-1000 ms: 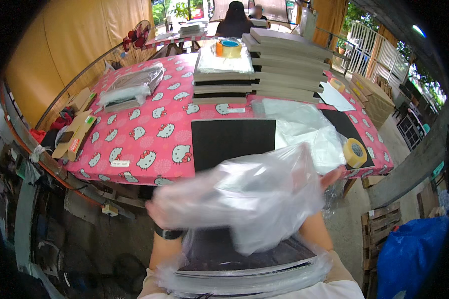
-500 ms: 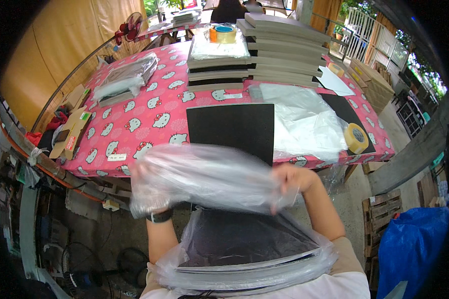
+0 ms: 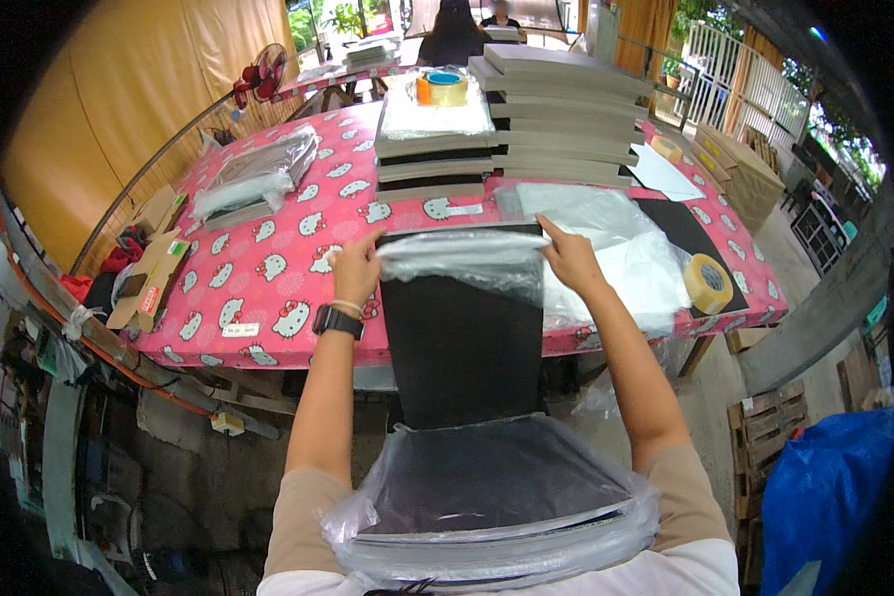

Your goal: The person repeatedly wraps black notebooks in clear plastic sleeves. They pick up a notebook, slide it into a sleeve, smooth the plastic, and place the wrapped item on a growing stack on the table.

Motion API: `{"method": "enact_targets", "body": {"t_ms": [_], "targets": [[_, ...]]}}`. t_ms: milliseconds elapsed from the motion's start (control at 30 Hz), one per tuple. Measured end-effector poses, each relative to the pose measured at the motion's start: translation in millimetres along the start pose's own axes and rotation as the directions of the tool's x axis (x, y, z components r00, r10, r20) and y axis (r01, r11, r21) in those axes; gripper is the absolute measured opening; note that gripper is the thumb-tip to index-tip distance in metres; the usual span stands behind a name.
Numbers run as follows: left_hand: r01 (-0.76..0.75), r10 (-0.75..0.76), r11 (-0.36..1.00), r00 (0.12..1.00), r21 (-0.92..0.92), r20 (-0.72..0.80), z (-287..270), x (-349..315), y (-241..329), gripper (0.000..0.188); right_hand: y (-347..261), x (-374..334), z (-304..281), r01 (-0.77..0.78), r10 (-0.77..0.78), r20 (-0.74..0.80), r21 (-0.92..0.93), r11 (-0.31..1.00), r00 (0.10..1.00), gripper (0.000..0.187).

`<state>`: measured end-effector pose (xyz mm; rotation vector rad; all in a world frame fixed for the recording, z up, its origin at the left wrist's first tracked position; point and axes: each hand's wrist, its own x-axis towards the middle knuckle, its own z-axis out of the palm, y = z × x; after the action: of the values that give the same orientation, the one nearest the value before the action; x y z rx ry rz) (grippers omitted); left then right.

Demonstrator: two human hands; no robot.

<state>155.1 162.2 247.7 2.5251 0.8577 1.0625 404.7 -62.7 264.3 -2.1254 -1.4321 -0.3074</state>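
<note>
A black rectangular board (image 3: 462,348) leans from my lap up against the table edge. A clear plastic bag (image 3: 457,253) is pulled over its far end and lies bunched there in folds. My left hand (image 3: 356,268) pinches the bag at the board's far left corner. At the far right corner, my right hand (image 3: 572,258) grips the bag's other side, its index finger stretched along the corner. Closer to me, a stack of plastic-wrapped black boards (image 3: 497,487) rests on my lap.
The pink patterned table (image 3: 298,268) carries tall stacks of grey boards (image 3: 566,114), loose clear plastic bags (image 3: 616,258), a tape roll (image 3: 707,283) and a wrapped bundle (image 3: 258,174). Open cardboard boxes (image 3: 154,283) sit at left. A blue tarp (image 3: 824,497) lies at right. People sit beyond.
The plastic bag, blurred and held in the air above the lap before, now covers the board's far end. Both my hands have moved forward to its far corners.
</note>
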Motion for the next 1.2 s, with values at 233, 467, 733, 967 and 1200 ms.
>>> {"method": "enact_targets", "body": {"t_ms": [233,467,733,967,1200], "targets": [[-0.286,0.274,0.958,0.922,-0.006,-0.272,-30,-57,34,0.049,-34,-63,-33,0.159,-0.17,-0.272,-0.062,0.985,0.947,0.059],[0.112,-0.059,0.857,0.991,-0.503,0.119,-77,-84,23,0.012,-54,-77,-66,-0.111,0.131,0.003,0.56,0.821,0.991,0.021],[0.828,-0.142,-0.061,0.546,-0.558,0.825,-54,-102,17,0.008,15,-97,-17,-0.698,0.037,0.703,0.71,-0.097,0.71,0.025],[0.842,-0.247,-0.224,0.439,-0.491,0.864,-25,-201,-12,0.003,10,-197,25,-0.645,0.046,0.774,0.557,-0.523,0.631,0.016],[0.804,-0.604,0.425,0.594,-0.416,0.531,83,-367,-157,0.012,4,-246,121,-0.681,0.48,0.551,0.718,0.144,0.682,0.011]]}}
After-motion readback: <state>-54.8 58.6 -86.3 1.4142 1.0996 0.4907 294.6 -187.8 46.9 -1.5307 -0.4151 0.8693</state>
